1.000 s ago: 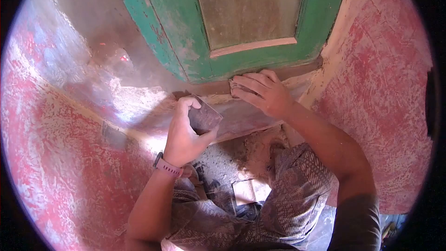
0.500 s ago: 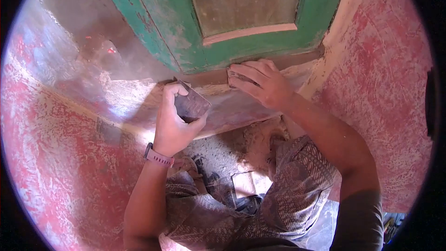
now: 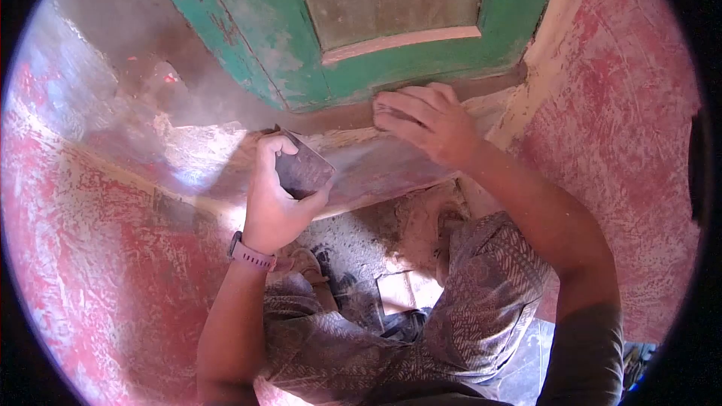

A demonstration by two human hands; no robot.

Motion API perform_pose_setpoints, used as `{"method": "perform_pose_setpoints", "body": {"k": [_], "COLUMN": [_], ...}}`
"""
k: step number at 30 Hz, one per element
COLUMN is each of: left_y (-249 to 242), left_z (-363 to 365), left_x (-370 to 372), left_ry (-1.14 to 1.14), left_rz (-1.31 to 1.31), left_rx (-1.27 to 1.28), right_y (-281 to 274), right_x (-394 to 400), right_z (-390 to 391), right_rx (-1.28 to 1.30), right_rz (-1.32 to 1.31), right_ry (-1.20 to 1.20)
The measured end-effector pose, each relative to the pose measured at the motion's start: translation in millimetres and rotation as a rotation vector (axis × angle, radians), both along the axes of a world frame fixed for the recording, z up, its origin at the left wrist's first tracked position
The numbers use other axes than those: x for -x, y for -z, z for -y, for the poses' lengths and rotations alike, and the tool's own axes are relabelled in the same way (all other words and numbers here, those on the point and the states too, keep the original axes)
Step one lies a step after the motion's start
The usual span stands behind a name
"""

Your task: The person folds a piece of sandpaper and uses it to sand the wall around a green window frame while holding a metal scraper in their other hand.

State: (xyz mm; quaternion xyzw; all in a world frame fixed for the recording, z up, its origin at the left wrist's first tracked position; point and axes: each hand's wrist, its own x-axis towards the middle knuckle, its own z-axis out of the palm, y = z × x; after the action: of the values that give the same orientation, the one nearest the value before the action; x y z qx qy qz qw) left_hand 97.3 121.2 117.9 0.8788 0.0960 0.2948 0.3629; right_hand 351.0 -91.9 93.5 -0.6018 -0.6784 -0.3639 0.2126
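Observation:
A thin, dark, flat rectangular plate (image 3: 307, 171) with worn edges is gripped between the thumb and fingers of my left hand (image 3: 272, 207), just below the ledge. My right hand (image 3: 444, 124) presses with curled fingers on the brown ledge (image 3: 331, 116) under the green wooden frame (image 3: 361, 86). Something thin and dark seems to show between those fingers, but it is mostly hidden and I cannot make out what it is.
Pinkish-red, patchy walls (image 3: 602, 128) flank both sides. A panel (image 3: 383, 0) sits inside the green frame. Below are my patterned clothing (image 3: 481, 293), a rough dusty floor (image 3: 368, 233) and a light flat piece (image 3: 402, 292) between my legs.
My right hand has shifted slightly right and up along the ledge. My left hand, still holding the plate, has drifted a little left in view. The view itself has moved slightly.

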Motion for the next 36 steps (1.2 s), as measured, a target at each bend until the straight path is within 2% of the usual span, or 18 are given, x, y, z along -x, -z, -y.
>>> {"method": "perform_pose_setpoints", "body": {"k": [1,4,11,13,17,19,26,28,32,36], "left_y": [-1,7,0,-1,-4,-7,-9,-9,-13,-12], "left_z": [0,-3,-2,-1,6,9,0,-1,5,6], "left_x": [-1,0,6,3,-5,-6,6,8,8,11], "left_ry": [-0.005,-0.008,-0.001,0.002,0.026,0.016,-0.009,0.007,-0.004,0.004], "left_rz": [0.024,-0.012,0.013,0.024,0.046,0.041,0.036,0.068,0.044,-0.001], "left_rx": [-0.088,0.055,0.019,0.063,-0.072,-0.133,-0.07,-0.013,-0.056,-0.088], "right_y": [0,-2,12,7,-3,-4,2,1,-2,-6], "right_x": [4,2,-26,-17,10,11,-14,-8,15,15], "right_z": [-6,0,37,23,-14,-15,15,5,-27,-23], "right_rx": [0.009,0.034,0.044,0.024,0.031,0.032,0.035,0.029,0.02,0.053], "right_rz": [-0.006,-0.008,0.031,0.03,0.005,0.007,0.056,0.045,0.001,0.034], "right_ry": [-0.005,0.0,0.105,0.054,-0.02,-0.026,0.031,0.005,-0.057,-0.029]}}
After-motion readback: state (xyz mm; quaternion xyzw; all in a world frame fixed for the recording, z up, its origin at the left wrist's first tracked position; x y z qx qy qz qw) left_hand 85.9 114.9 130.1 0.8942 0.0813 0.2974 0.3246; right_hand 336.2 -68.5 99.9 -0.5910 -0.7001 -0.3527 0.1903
